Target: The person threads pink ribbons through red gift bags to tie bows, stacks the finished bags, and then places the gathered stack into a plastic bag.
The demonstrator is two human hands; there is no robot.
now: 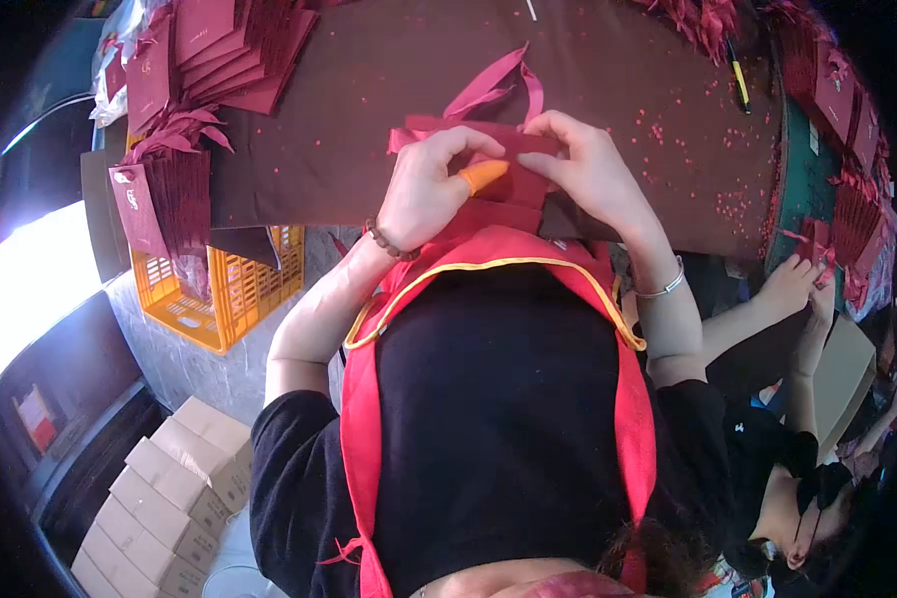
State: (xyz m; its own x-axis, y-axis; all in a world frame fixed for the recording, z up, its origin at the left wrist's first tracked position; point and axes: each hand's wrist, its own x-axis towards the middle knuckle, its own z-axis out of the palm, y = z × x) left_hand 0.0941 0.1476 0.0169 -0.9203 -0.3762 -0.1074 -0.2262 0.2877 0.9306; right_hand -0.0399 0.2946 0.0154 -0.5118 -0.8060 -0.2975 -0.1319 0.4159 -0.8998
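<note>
A flat dark red paper piece with a loose pink ribbon loop lies at the table's near edge, in front of my apron. My left hand grips its left side, fingers curled, an orange finger cover on the thumb. From the other side, my right hand pinches its upper right part between thumb and bent fingers, close to where the ribbon rises. Both hands nearly meet over the paper, and their fingertips partly hide its top.
Stacks of dark red ribboned pieces stand at left and right. A yellow pen and red confetti bits lie on the brown cloth. Below are a yellow crate and cardboard boxes. Another person's hands work at right.
</note>
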